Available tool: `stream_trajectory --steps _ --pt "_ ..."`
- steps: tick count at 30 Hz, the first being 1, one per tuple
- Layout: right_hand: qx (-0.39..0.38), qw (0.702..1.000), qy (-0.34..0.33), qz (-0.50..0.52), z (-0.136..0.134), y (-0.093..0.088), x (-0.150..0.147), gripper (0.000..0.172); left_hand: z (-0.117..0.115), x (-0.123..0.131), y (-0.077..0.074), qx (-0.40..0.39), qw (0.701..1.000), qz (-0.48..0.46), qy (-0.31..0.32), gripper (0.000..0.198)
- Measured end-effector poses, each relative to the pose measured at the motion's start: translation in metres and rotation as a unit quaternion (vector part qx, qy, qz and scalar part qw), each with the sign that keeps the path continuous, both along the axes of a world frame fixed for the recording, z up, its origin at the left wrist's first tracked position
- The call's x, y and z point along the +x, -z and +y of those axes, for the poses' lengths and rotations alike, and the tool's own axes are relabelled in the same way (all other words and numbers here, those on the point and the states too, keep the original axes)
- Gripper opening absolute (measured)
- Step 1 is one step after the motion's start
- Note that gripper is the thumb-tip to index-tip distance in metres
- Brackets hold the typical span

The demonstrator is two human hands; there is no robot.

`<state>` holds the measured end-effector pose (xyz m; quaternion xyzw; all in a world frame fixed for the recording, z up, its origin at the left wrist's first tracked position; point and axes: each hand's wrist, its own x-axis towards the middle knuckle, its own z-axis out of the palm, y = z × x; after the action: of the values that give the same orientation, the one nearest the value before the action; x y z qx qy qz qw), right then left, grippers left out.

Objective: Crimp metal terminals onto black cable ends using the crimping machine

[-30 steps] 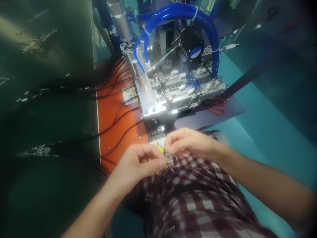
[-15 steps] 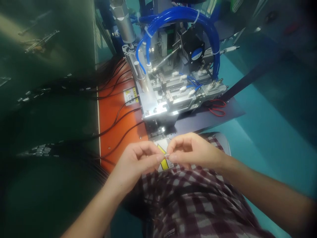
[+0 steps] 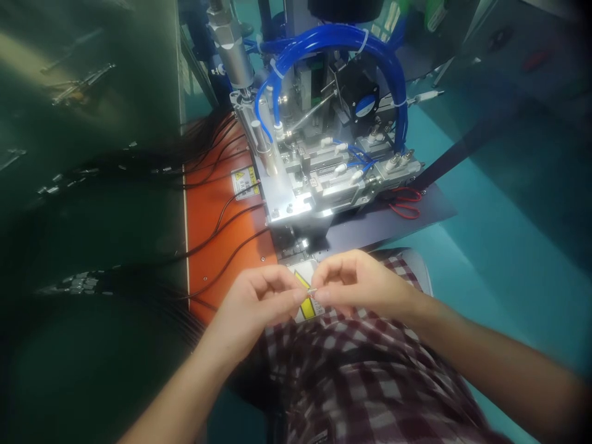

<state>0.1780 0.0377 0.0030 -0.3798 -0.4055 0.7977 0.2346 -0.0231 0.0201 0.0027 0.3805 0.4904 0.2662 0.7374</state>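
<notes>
My left hand (image 3: 256,303) and my right hand (image 3: 356,282) meet fingertip to fingertip just in front of a small metal machine (image 3: 314,160). Both pinch a tiny silvery part (image 3: 312,291) between thumb and forefinger, over a yellow and white warning label (image 3: 306,296). The part is too small to name. Both hands hover above my checked shirt (image 3: 361,376).
Blue air hoses (image 3: 337,40) arch over the machine. Black cables (image 3: 217,228) run across an orange plate (image 3: 208,209) at the left into dark bundles (image 3: 92,280). Red-handled scissors (image 3: 404,203) lie on the dark base to the right. A green panel (image 3: 87,92) stands at the left.
My right hand has dropped slightly and closed in on my left, so the fingertips now meet on the small part. The view has tilted a little.
</notes>
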Motion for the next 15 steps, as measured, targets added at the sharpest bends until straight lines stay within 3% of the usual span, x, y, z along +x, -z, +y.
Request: stream_trajectory --steps 10,12,15 --pt "-0.024 0.998 -0.032 0.041 0.000 0.013 -0.002 0.009 0.001 -0.001 0.000 0.005 1.000 -0.011 0.016 0.020" --pt "0.014 0.999 -0.048 0.016 0.001 0.011 -0.001 0.010 0.000 -0.002 0.001 0.000 1.000 -0.005 0.028 0.019" --pt "0.142 0.987 -0.055 -0.043 0.004 0.005 0.000 0.007 0.000 -0.002 0.002 -0.013 0.999 -0.001 0.046 0.018"
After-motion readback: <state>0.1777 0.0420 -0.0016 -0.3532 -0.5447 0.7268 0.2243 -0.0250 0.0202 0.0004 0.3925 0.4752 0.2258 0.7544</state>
